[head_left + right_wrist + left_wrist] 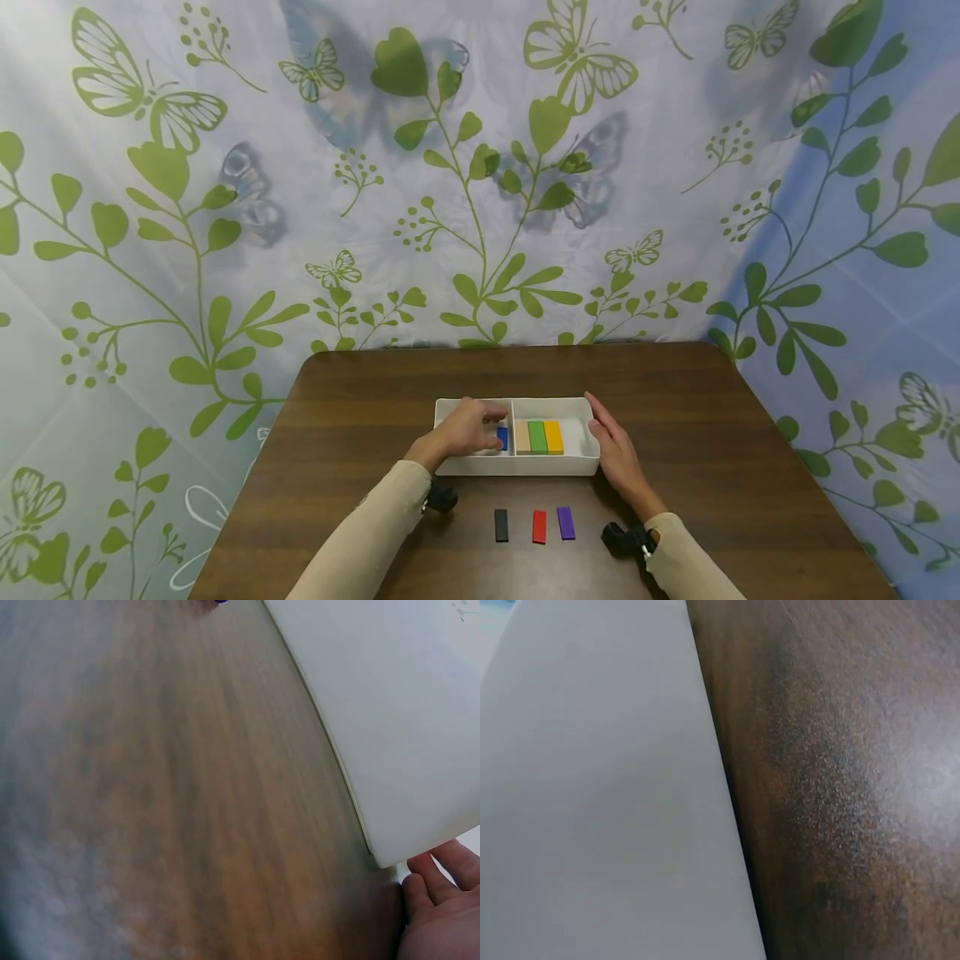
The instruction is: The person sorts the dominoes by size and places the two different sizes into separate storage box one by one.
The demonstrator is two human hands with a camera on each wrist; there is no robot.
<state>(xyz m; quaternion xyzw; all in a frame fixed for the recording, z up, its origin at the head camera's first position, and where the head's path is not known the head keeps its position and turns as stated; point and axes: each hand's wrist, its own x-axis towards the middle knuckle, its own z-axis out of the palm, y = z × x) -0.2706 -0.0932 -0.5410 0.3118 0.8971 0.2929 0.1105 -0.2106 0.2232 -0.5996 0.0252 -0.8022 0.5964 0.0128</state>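
A white two-compartment tray [517, 465] stands on the brown table. My left hand [467, 427] reaches over the front wall into its left compartment, thumb and index finger apart beside a blue block [502, 439]; the hand covers much of that compartment. Along the right end of the tray lies my right hand [621, 454], fingers straight against the outside and thumb at the rim. The right wrist view shows these fingers [442, 877] at the corner of the white tray wall [390, 750]. Beige [522, 437], green [537, 437] and yellow [553, 437] blocks lie side by side in the right compartment.
In front of the tray, a black block [501, 526], a red block [539, 527] and a purple block [566, 523] lie on the table [390, 383]. Behind the table hangs a patterned cloth [480, 208]. Tray wall and tabletop fill the left wrist view.
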